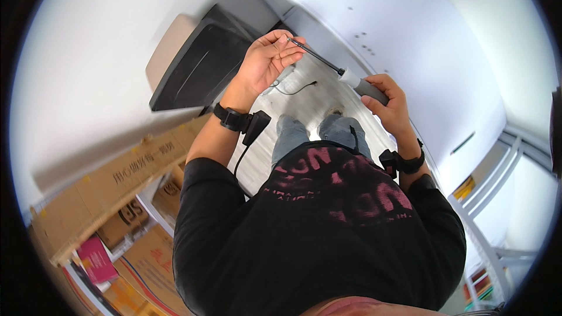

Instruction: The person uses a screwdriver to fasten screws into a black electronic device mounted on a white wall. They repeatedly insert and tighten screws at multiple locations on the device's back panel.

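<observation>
My right hand (pixel 388 98) grips the grey handle of a screwdriver (pixel 322 60), whose dark shaft slants up and left from a white collar. At the tip, the thumb and forefinger of my left hand (pixel 274 55) pinch a small metal piece (pixel 289 39). It looks like a screw, but it is too small to be sure. The other fingers of my left hand are loosely curled below the shaft. To the right of the shaft stands a large white panel (pixel 421 66) with several small dark spots or holes.
A dark flat panel (pixel 197 66) leans near the wall on the left. Cardboard boxes (pixel 147 263) fill the lower left, under a long cardboard piece (pixel 123 184). A cable (pixel 298 91) lies on the grey floor (pixel 307 101). Metal rails (pixel 491 180) stand on the right.
</observation>
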The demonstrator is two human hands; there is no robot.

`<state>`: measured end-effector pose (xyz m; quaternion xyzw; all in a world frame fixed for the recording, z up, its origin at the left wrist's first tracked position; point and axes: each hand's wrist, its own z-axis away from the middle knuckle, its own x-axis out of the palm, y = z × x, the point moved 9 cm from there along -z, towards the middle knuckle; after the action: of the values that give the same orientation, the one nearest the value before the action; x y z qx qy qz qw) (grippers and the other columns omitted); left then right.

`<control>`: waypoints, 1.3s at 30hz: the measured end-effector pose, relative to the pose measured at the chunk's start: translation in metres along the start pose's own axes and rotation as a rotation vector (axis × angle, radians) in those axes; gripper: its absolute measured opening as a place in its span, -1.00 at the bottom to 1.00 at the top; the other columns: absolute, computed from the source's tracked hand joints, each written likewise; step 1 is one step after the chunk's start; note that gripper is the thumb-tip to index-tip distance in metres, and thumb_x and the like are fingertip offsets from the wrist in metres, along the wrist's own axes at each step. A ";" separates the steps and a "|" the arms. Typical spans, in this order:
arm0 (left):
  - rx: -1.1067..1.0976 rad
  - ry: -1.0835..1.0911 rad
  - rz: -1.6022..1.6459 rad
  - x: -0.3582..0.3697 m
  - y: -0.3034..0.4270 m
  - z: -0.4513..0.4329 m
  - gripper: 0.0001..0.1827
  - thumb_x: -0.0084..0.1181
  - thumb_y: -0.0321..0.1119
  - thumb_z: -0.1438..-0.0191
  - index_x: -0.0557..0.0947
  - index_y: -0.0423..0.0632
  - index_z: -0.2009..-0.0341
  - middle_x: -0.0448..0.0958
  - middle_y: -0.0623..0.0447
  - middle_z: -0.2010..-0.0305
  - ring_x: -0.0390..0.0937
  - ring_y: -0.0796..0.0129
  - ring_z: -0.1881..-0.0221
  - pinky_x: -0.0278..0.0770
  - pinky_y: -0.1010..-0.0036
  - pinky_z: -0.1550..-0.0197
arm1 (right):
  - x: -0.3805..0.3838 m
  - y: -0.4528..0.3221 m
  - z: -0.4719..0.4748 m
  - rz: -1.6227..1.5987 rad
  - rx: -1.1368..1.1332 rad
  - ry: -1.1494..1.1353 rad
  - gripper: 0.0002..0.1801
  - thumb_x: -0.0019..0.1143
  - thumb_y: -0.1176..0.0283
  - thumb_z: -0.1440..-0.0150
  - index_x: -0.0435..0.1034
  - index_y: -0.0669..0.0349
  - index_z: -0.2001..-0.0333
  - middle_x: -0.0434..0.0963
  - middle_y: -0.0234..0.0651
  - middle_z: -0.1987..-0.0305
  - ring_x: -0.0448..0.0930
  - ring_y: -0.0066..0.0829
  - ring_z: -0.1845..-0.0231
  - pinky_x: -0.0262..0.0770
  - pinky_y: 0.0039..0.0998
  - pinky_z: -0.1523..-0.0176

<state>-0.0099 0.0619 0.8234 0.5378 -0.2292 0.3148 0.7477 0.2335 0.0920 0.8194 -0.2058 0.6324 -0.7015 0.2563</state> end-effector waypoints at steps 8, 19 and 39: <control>0.208 0.421 -0.175 -0.087 0.039 0.117 -0.82 -0.15 -0.43 -0.24 0.52 -0.21 0.27 0.55 -0.19 0.16 0.61 0.22 0.22 0.63 0.49 0.16 | 0.103 -0.038 -0.035 0.251 -0.171 -0.325 -0.71 0.21 0.45 0.02 0.38 0.26 0.20 0.49 -0.33 0.45 0.46 -0.55 0.44 0.36 -0.53 0.34; 0.308 0.590 0.003 -0.128 0.017 0.124 -0.82 -0.12 -0.41 -0.23 0.52 -0.23 0.27 0.57 -0.16 0.26 0.60 0.25 0.32 0.64 0.51 0.24 | 0.134 -0.062 -0.027 0.525 -0.447 -0.221 -0.71 0.23 0.46 0.10 0.41 0.17 0.23 0.49 -0.24 0.38 0.52 -0.15 0.43 0.42 -0.32 0.38; 0.180 0.366 0.332 -0.167 0.054 0.028 -0.84 -0.01 -0.22 -0.21 0.53 0.00 0.27 0.59 0.10 0.29 0.54 0.45 0.37 0.54 0.53 0.28 | 0.187 -0.021 -0.070 0.282 -0.064 -0.024 -0.53 0.23 0.55 0.09 0.24 0.28 0.08 0.51 -0.13 0.25 0.54 -0.38 0.22 0.42 -0.44 0.11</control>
<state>-0.1653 0.0096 0.7539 0.4912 -0.1463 0.5443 0.6641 0.0415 0.0321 0.8253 -0.1315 0.6740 -0.6354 0.3531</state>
